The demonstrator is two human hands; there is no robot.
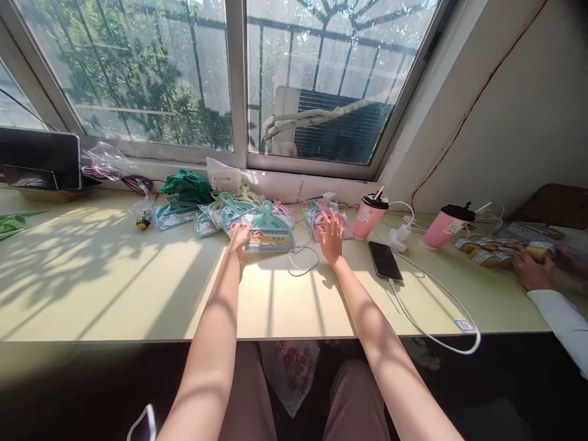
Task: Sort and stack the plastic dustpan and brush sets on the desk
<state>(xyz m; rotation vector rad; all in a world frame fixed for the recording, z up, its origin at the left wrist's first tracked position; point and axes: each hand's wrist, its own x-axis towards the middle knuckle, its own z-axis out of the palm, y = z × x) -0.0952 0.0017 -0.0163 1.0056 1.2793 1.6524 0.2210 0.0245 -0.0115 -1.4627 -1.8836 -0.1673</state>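
Note:
My left hand [239,239] is closed at the left edge of a teal mini dustpan and brush set [270,236] in a clear wrapper with a printed label. That set lies at the front of a pile, handle pointing to the window. My right hand [332,237] is open, fingers apart, over a pink dustpan set [316,215] that it partly hides. Behind and left of the teal set lie more wrapped sets, including a blue-green dustpan [233,209] and a yellow-green dustpan [248,193]. Another pink dustpan [283,211] sits between my hands, farther back.
Right of me stand two pink cups [366,217] [443,228] with black lids, a phone [384,261] on a white cable and a charger [400,236]. A co-worker's hand [533,269] touches wrapped packs at far right. A tablet [41,159] and green cloth [186,185] stand left.

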